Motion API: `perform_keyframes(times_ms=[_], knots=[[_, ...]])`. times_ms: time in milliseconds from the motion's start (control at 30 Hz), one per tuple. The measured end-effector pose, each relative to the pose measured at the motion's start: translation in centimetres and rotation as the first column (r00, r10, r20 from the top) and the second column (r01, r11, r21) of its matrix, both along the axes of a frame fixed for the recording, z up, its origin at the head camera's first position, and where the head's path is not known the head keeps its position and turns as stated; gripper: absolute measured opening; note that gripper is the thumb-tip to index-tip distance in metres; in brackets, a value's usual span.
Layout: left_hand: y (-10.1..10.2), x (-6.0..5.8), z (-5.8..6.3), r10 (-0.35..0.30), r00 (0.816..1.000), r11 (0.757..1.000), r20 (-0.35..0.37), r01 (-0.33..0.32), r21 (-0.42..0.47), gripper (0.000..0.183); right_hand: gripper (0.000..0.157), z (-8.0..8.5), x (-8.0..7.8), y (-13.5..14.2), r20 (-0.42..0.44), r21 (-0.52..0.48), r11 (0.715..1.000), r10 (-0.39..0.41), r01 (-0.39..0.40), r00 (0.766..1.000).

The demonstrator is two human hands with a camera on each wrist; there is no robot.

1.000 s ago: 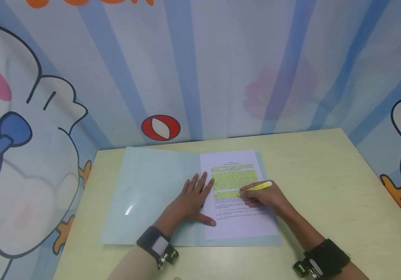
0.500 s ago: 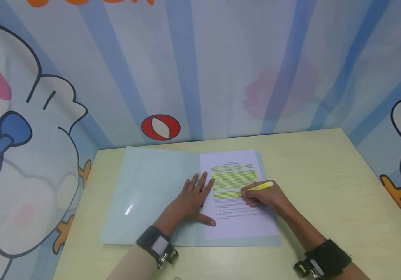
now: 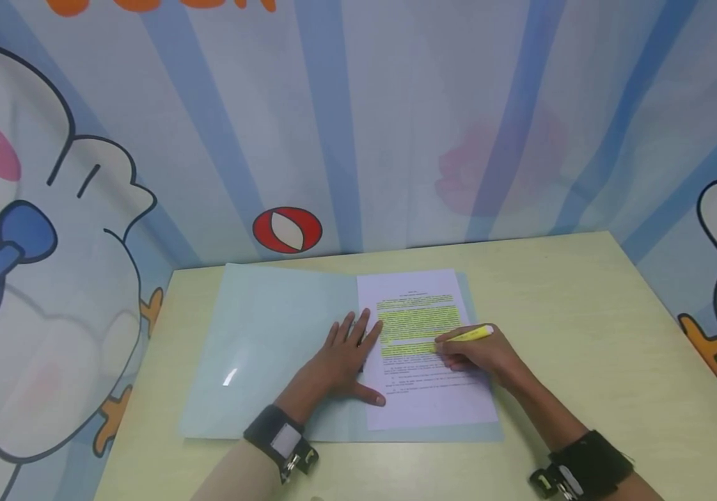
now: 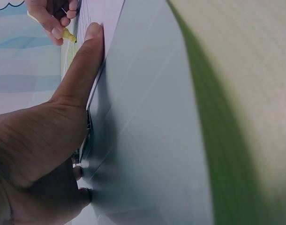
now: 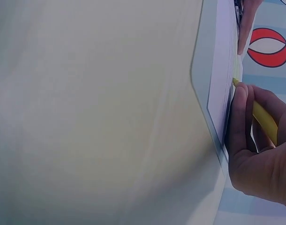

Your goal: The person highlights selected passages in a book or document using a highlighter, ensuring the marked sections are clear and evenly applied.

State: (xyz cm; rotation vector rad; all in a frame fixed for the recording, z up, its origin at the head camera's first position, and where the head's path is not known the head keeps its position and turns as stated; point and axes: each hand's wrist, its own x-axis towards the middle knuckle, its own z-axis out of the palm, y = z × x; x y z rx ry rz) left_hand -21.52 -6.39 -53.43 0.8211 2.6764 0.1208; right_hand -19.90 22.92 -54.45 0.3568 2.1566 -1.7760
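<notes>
A printed sheet of paper (image 3: pixel 427 410) lies on the right side of an open pale blue folder (image 3: pixel 264 334). Yellow highlighting covers several upper lines of its text; the lower lines are unmarked. My right hand (image 3: pixel 480 351) pinches a yellow highlighter (image 3: pixel 474 334), tip down at the lower edge of the yellow lines. In the right wrist view the highlighter (image 5: pixel 265 121) shows between the curled fingers. My left hand (image 3: pixel 340 365) rests with spread fingers over the folder's fold, its thumb on the sheet's left edge. A metal clip (image 4: pixel 88 119) shows partly beneath the left hand.
The folder rests on a light wooden table (image 3: pixel 571 313). Behind it hangs a blue-striped backdrop (image 3: pixel 390 139) with cartoon figures. Black straps with small cameras sit on both wrists, the left strap (image 3: pixel 277 438) over a beige sleeve.
My right hand has slid slightly to the right with the highlighter, and the yellow on the lowest marked line reaches a little farther right. The left hand stays in place.
</notes>
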Motion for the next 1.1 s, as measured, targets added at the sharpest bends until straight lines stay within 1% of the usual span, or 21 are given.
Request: perform_keyframes(times_ms=[200,400,600,900,1100], knots=[[0.0,0.0,-0.1,-0.005,1.000,1.000,-0.001,0.005,-0.002,0.140,0.035,-0.1,0.1,0.3,-0.003,0.004,1.000,0.007,-0.007,1.000],[-0.1,0.0,-0.1,-0.004,1.000,1.000,-0.005,0.004,-0.001,0.140,0.036,0.1,0.1,0.5,-0.006,-0.014,1.000,0.012,-0.013,1.000],[-0.1,0.0,-0.1,-0.003,1.000,1.000,-0.007,0.003,0.002,0.141,0.035,0.1,0.0,0.7,0.020,-0.001,1.000,-0.003,0.003,1.000],[-0.1,-0.1,-0.2,-0.001,1.000,1.000,-0.002,0.001,0.003,0.141,0.036,-0.1,0.0,1.0,0.007,0.007,1.000,0.007,-0.007,1.000],[-0.2,-0.1,-0.3,-0.005,1.000,1.000,-0.001,0.005,0.008,0.141,0.036,0.0,0.1,1.1,0.017,0.012,1.000,0.001,-0.002,1.000]])
